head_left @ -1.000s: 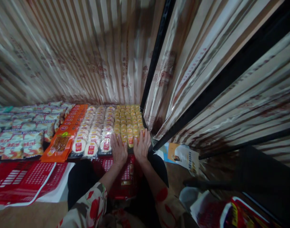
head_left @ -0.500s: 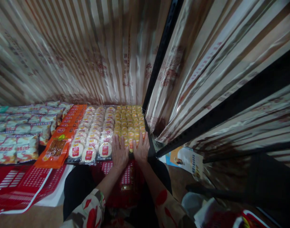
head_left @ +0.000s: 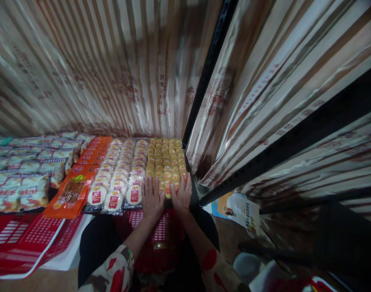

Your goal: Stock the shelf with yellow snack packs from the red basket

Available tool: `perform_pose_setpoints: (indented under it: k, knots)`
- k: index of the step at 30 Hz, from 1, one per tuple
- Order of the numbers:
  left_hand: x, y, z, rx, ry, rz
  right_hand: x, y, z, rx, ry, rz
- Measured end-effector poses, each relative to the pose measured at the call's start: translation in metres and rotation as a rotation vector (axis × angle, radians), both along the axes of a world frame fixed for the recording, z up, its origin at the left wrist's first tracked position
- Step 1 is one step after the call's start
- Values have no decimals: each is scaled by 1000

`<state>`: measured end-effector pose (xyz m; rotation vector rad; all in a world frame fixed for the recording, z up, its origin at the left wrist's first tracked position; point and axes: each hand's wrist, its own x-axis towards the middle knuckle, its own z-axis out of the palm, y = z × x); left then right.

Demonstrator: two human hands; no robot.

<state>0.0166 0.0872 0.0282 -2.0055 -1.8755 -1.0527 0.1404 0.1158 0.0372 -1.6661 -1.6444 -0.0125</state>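
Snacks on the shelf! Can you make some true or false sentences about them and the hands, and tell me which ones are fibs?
1. Both hands, left hand and right hand, are at the near end of the yellow snacks. True.
2. The orange packets are right of the yellow snacks. False: the orange packets are to their left.
3. White round snacks lie between the orange packets and the yellow snacks. True.
4. The sleeves are plain blue. False: the sleeves are pale with red patches.
5. A red basket with a white handle is on the left. True.
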Motion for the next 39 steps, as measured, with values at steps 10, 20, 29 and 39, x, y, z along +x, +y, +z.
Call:
perform_pose_setpoints:
  k: [10, 20, 29, 39]
  knots:
    - [-11, 9, 4, -1, 56, -109, -6, 11, 4, -31, -11, -27]
    - [-12, 10, 0, -116, 21, -96, -8, 11, 2, -98, 11, -43]
    - [-16, 6, 6, -90, 5, -99, -1, 2, 12, 1, 115, -39]
    - [-5, -73, -22, 16, -36, -346, -12, -102, -7, 103, 114, 228]
